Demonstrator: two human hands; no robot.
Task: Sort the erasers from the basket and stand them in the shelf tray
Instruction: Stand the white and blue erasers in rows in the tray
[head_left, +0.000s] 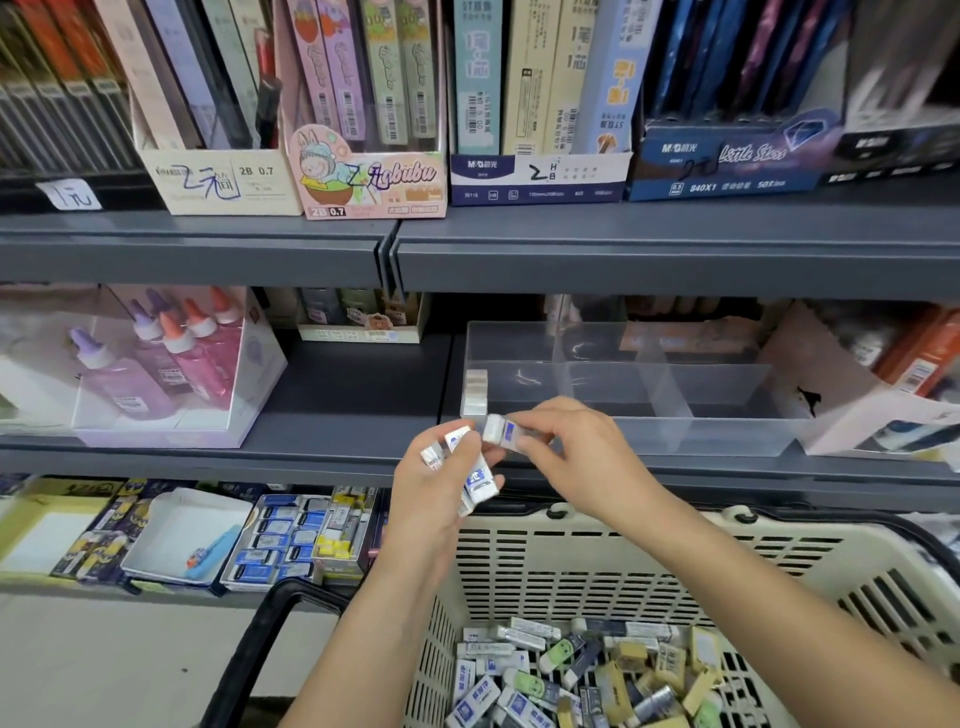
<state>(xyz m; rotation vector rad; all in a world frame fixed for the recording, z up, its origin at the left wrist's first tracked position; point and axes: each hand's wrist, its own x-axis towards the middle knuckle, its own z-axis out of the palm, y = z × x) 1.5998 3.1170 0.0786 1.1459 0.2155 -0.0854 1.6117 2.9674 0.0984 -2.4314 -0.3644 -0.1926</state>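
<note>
While the left hand (431, 499) is held up in front of the shelf (353, 384), its grip is curled round a small bundle of erasers (478, 480), white blocks in blue-and-white sleeves, three of them as far as I can make out. Just beside it, the right hand (571, 457) has its grip closed to a pinch of thumb and fingertips on a single eraser (501, 431) of the same sort, which touches or nearly touches the top of the bundle. Both hands are just in front of the left end of the clear tray (701, 434), which sits on the middle shelf and is split by see-through dividers. A short row of standing erasers (475, 392) is packed upright against the tray's left wall. Below the hands stands the cream slotted basket (597, 561) with a black handle (270, 623), and a heap of loose erasers (597, 670), white, blue, yellow and green, lies at its bottom. To the left on the same shelf is a box of glue bottles (171, 358); stationery boxes (540, 130) line the shelf above.
</note>
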